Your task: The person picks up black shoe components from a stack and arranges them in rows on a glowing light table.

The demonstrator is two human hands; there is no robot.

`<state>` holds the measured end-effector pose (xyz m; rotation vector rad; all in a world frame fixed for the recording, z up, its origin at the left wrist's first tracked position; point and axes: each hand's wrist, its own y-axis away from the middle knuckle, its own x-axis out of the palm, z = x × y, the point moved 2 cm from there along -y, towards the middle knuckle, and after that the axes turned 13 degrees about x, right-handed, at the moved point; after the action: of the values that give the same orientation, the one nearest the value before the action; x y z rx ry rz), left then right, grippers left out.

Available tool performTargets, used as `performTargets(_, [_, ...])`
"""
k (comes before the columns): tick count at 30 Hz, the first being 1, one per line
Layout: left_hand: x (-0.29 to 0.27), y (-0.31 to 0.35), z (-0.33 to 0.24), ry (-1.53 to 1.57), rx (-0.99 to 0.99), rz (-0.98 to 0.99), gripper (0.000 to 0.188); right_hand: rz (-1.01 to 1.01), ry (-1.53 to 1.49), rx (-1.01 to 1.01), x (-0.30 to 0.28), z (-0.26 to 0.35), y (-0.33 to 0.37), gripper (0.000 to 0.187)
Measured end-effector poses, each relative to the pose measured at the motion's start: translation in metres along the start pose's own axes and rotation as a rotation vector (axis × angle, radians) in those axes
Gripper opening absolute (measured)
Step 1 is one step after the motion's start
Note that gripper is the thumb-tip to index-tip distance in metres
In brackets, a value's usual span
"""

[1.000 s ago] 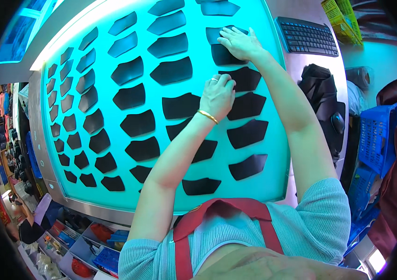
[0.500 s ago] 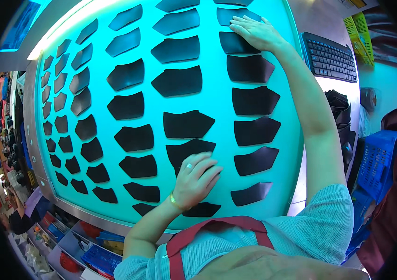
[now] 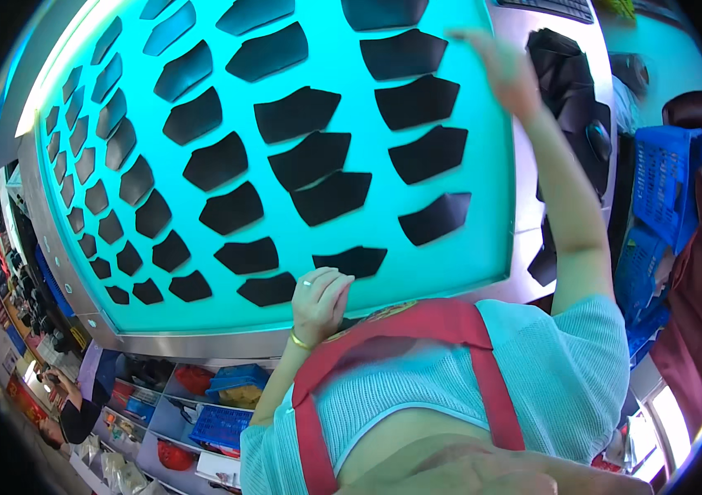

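Dark, flat, angular sheet pieces, leather-like, lie in columns on a glowing turquoise table surface [image 3: 483, 247]. My left hand [image 3: 322, 304] is closed at the table's near edge, fingers curled together; no piece shows in it. Just beyond its fingers lies one dark piece [image 3: 351, 262]. Farther up that column, two pieces overlap, the nearer one [image 3: 330, 198] against its neighbour [image 3: 309, 157]. My right hand [image 3: 506, 76] is blurred above the table's right border. Its visible finger stretches leftward, close to the right tip of another piece [image 3: 402, 54], and I see nothing held.
Right of the table are a crumpled dark bundle [image 3: 561, 74], part of a keyboard [image 3: 557, 8] and a computer mouse [image 3: 597, 139]. Blue plastic baskets [image 3: 664, 186] stand farther right. Left below the table, compartments hold a blue basket [image 3: 219, 425]. A person [image 3: 78, 404] is at the lower left.
My view has shifted, so the pieces sit higher in the picture. My right hand has left the far pieces and come nearer. My left hand has drawn back and its fingers have curled.
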<state>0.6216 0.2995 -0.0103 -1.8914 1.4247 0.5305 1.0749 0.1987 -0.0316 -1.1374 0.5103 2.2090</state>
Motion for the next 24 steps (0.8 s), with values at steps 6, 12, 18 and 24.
performTargets(6, [0.026,0.004,-0.021,-0.048,0.103,0.063,0.021,0.075,0.504,-0.054,0.077,0.034,0.120,0.064])
performTargets(12, [0.038,0.009,-0.027,-0.096,0.140,0.104,0.028,0.144,0.561,0.108,0.085,0.043,0.132,0.072])
performTargets(18, [0.051,0.022,-0.018,-0.359,0.070,0.210,0.048,0.093,0.515,0.076,0.099,0.047,0.194,0.074])
performTargets(24, [0.053,0.032,0.010,-0.366,0.108,0.275,0.050,0.160,0.531,0.252,0.110,0.074,0.223,0.074])
